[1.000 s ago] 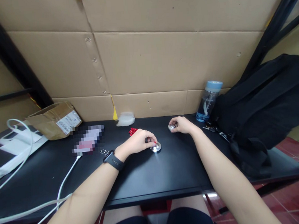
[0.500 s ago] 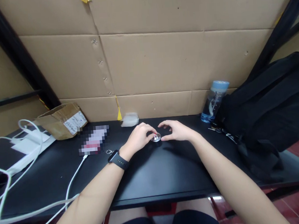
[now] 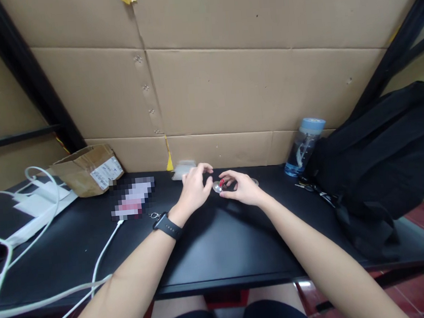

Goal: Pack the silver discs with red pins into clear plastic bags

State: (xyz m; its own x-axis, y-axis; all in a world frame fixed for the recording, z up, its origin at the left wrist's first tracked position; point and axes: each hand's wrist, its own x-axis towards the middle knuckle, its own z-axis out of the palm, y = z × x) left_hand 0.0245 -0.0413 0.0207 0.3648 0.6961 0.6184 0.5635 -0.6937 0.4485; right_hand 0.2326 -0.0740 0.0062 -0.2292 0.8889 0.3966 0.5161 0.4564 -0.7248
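Observation:
Between thumb and fingers, my right hand (image 3: 243, 188) grips a small shiny round piece with a red part (image 3: 217, 186); its exact kind is too small to make out. The piece is just above the black tabletop (image 3: 228, 256), its silvery or clear round face turned to the left. My left hand (image 3: 197, 186), with a black watch (image 3: 167, 226) on its wrist, is beside the piece on the left. Its fingers are apart and hold nothing. Behind my right hand, the edge of another clear, rounded thing (image 3: 255, 181) shows, mostly hidden.
Behind my left hand lies a clear plastic packet (image 3: 183, 169). To the left are a blurred-out phone (image 3: 135, 198) on a white cable (image 3: 105, 252) and an open cardboard box (image 3: 87, 171). A water bottle (image 3: 304, 146), keys (image 3: 311, 186) and a black backpack (image 3: 389, 153) stand right.
The round piece has passed from my left hand to my right. My left hand has opened and drawn slightly left and up, while my right hand has moved left and closed on the piece.

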